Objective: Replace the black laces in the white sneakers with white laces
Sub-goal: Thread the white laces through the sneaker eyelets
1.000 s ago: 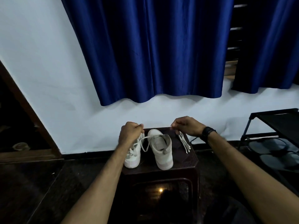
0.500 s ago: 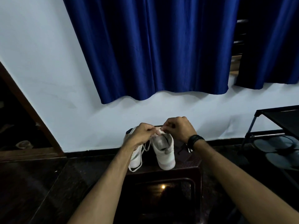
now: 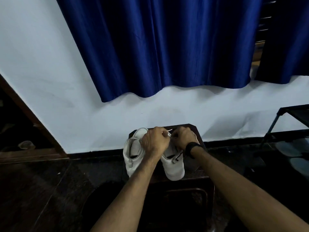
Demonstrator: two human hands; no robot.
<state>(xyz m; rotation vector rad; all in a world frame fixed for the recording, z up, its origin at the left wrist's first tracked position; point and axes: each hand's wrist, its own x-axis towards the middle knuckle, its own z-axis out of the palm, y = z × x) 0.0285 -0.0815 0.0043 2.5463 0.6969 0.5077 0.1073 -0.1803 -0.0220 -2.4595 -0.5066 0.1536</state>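
Two white sneakers stand side by side on a dark stool [image 3: 195,129], heels toward me: the left sneaker [image 3: 133,156] and the right sneaker [image 3: 173,166]. My left hand [image 3: 154,142] and my right hand [image 3: 183,137] are both closed over the front of the right sneaker, almost touching. A thin white lace [image 3: 169,131] sticks out between the two fists. A black watch sits on my right wrist. The hands hide the eyelets and most of the lace. No black lace shows.
A white wall with blue curtains [image 3: 158,47] rises right behind the stool. A black shoe rack [image 3: 291,118] with footwear under it stands at the right. A wooden door frame [image 3: 28,118] slants at the left. The floor is dark.
My hands were apart, stretching the white lace sideways; they have come together over the right sneaker. The spare lace on the stool's right side is now hidden behind my right hand.
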